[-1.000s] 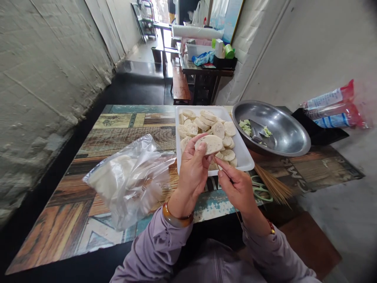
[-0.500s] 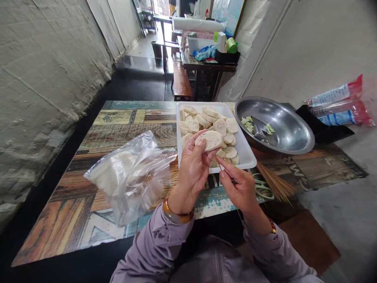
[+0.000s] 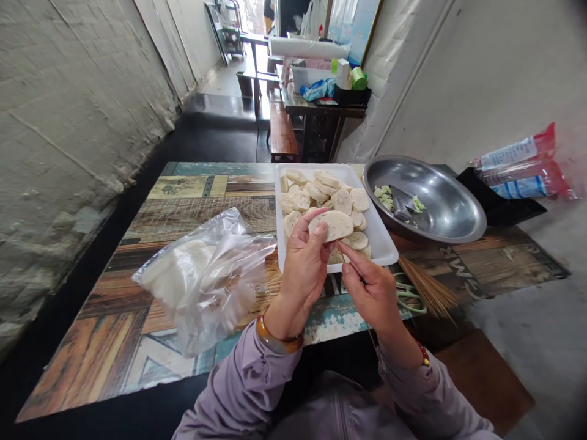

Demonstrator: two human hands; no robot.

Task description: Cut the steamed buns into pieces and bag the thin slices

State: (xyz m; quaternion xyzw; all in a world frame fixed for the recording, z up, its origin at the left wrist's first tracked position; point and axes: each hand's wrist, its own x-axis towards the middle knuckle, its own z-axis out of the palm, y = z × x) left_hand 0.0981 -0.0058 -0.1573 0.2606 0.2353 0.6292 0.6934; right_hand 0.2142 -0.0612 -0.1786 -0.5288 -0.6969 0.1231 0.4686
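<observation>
My left hand (image 3: 305, 263) pinches a pale, oval food slice (image 3: 337, 225) between thumb and fingers, holding it up over the near part of a white plastic tray (image 3: 386, 252). In my right hand (image 3: 373, 290) is a thin wooden skewer (image 3: 343, 255). Its upper end meets the lower edge of the slice; whether the point has gone in is hidden by the left fingers. The skewer's other end shows below my right palm. Several similar pale slices (image 3: 316, 190) lie heaped in the tray behind the hands.
Left of the tray lies a clear plastic bag (image 3: 215, 275) with pale contents. A steel bowl (image 3: 452, 195) holding chopped greens and a metal blade stands to the right. Loose skewers (image 3: 428, 284) and green-handled scissors (image 3: 408, 293) lie near the table's right front edge.
The slice sits slightly further right and more level in my left hand. My right hand stays close below it with the skewer. The whole view has shifted a little.
</observation>
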